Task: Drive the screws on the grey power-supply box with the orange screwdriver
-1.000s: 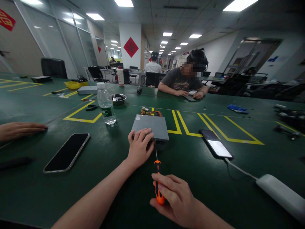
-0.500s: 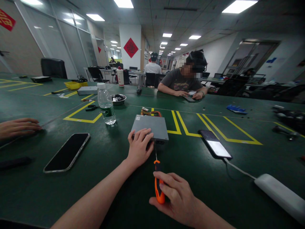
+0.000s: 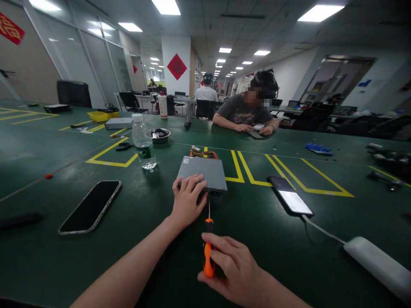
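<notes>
A grey computer power supply (image 3: 205, 169) lies on the green table, with a bundle of coloured wires (image 3: 204, 153) coming out of its far side. My left hand (image 3: 189, 197) grips its near left corner, fingers over the top and thumb down by the front face. In my right hand (image 3: 231, 266) is a screwdriver (image 3: 209, 252) with an orange and black handle, held between fingers and thumb. Its thin shaft points away from me to the near face of the power supply. The tip is hidden there, so I cannot tell what it touches.
Left of the power supply stand a water bottle (image 3: 143, 143) and a metal bowl (image 3: 159, 135) of small parts. A dark phone (image 3: 91, 207) lies nearer left. To the right, another phone (image 3: 290, 196) is cabled to a white power bank (image 3: 375, 265). Across the table sits a person (image 3: 242, 111).
The screwdriver handle has turned and swung slightly left, with my right hand following. My left hand stays on the power supply. Another person's hand at the left edge has gone, exposing a small red object.
</notes>
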{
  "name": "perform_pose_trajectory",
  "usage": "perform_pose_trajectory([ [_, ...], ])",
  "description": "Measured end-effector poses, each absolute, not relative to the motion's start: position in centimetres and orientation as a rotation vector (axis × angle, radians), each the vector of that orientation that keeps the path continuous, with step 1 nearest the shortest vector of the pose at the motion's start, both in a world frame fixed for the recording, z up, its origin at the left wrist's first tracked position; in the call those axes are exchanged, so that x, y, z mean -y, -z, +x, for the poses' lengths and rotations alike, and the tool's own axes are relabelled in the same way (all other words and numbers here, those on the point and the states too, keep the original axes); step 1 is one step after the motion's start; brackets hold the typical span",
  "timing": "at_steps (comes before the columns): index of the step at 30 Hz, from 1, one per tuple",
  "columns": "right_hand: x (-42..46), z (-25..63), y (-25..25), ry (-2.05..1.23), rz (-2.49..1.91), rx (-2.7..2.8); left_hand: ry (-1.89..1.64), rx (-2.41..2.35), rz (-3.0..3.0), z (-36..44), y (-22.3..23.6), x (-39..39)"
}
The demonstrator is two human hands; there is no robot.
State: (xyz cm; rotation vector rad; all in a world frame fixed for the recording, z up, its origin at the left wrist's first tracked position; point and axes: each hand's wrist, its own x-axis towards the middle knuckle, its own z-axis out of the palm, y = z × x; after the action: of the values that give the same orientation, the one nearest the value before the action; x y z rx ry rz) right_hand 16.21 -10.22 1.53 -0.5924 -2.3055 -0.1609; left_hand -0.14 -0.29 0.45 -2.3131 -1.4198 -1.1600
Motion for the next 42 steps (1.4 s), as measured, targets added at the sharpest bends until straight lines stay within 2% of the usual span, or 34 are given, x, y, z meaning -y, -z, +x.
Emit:
perform_pose_trajectory([
  [5,10.2,15.9,-2.6,0.221,-0.621,2.479,1.162,1.42,-2.304,-0.1,-0.4,0.2],
  [9,9.9,16.3,-2.5,0.332,-0.506,2.322,1.172,1.412,-2.308,-0.2,-0.4,0.2],
  [15,10.2,16.0,-2.7,0.218,-0.587,2.321,1.18,1.414,-2.31,-0.1,-0.6,0.3],
  [21,10.1,15.8,-3.2,0.298,-0.527,2.334,1.153,1.432,-2.309,-0.1,-0.6,0.4],
  [29,10.0,15.7,-2.2,0.174,-0.602,2.343,1.147,1.437,-2.298,-0.1,-0.4,0.3],
  [36,10.1,16.0,-2.0,0.236,-0.521,2.304,1.159,1.427,-2.306,-0.1,-0.4,0.3],
  [42,10.1,15.7,-2.0,0.112,-0.599,2.37,1.152,1.435,-2.306,-0.2,-0.5,0.3],
])
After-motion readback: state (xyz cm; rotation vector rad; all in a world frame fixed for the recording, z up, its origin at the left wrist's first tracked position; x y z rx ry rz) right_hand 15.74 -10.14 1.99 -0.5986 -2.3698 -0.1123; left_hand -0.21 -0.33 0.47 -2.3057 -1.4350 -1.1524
